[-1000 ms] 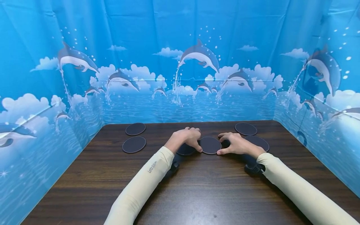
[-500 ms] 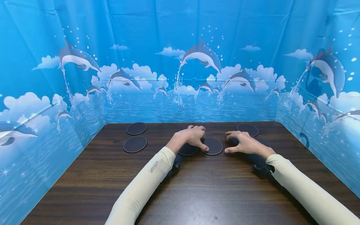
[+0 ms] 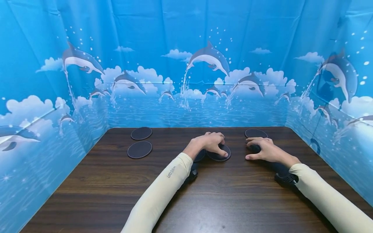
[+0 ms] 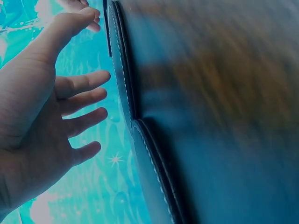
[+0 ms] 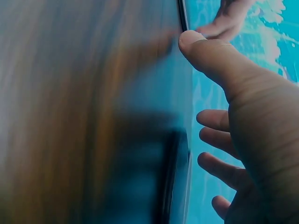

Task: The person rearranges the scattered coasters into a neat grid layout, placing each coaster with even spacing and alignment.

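My left hand (image 3: 209, 144) reaches over a round black coaster (image 3: 215, 157) at the middle of the table, thumb spread and fingers relaxed. A second black coaster (image 3: 199, 156) sits directly left of it, partly hidden beneath the hand. Pale stitching along both rims shows in the left wrist view, where the fingers (image 4: 86, 84) hold nothing. Farther right, my right hand (image 3: 268, 150) hovers low with thumb and fingers apart, grasping nothing. It covers most of another coaster, whose dark edge (image 5: 175, 172) appears in the right wrist view. Behind that hand lies one more coaster (image 3: 256, 133).
Two black coasters, one farther back (image 3: 141, 133) and one nearer (image 3: 140, 149), lie at the left of the dark wooden table (image 3: 102, 181). A blue dolphin-print curtain (image 3: 198, 110) encloses the back and sides. Both wrists carry black straps.
Both hands have moved right. The left now overlaps more of the middle coaster; the right has drawn away from it and now covers the nearer right coaster. The coasters stay in place.
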A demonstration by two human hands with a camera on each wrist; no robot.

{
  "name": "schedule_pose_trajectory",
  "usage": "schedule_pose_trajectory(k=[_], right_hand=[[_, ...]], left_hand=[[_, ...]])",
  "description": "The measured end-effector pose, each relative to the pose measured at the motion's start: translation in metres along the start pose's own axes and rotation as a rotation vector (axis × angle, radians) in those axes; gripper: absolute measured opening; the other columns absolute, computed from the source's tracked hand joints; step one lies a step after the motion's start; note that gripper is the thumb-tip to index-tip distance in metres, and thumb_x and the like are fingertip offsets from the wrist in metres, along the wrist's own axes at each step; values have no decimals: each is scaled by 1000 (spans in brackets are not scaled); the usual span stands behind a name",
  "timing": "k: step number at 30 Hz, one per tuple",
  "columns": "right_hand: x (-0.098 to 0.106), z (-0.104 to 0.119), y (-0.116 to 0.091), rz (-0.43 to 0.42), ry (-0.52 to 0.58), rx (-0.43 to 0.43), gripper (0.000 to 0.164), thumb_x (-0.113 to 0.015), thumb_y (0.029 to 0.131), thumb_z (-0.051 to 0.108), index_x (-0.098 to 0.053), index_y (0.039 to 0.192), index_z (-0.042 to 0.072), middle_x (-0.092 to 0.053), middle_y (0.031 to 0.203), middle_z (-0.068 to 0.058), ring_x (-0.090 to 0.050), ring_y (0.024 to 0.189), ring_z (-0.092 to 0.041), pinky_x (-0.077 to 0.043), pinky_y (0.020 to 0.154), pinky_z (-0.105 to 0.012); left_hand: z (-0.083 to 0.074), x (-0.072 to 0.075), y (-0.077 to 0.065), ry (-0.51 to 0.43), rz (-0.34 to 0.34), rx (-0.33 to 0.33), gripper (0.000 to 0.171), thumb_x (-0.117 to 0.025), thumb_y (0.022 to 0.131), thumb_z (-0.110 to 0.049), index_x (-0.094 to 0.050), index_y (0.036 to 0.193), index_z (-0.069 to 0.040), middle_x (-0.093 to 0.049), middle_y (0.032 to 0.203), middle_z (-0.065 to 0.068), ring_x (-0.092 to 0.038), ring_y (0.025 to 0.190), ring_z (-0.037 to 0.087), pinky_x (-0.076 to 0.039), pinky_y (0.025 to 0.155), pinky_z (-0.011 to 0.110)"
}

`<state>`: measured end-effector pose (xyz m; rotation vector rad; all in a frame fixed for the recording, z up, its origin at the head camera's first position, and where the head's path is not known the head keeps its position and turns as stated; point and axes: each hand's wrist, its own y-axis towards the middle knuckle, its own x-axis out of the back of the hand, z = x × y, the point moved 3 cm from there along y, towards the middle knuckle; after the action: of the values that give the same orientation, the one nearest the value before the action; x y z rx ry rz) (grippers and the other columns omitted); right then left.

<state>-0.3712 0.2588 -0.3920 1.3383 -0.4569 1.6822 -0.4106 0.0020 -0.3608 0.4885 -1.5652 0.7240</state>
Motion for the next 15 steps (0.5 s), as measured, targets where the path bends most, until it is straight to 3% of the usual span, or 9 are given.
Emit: schedule_pose_trajectory(k=[10, 15], right_hand=[[26, -26, -29, -16, -4, -68, 65, -81, 86, 48, -68, 127, 0, -45, 149, -27, -33, 137, -52, -17, 98, -72], [36, -33, -36, 7, 0, -89, 68, -82, 85, 48, -67, 130, -1, -41, 151, -28, -30, 137, -53, -16, 97, -73]], left_hand=[[-12, -1, 7, 9, 17, -16, 62, -60, 94, -65, -64, 137, -21, -47, 149, 1, -49, 130, 20, -35, 106, 47], [-24, 4, 16, 7, 10, -47, 61, -59, 95, -66, -64, 137, -21, -44, 152, -1, -46, 134, 21, -33, 109, 47]])
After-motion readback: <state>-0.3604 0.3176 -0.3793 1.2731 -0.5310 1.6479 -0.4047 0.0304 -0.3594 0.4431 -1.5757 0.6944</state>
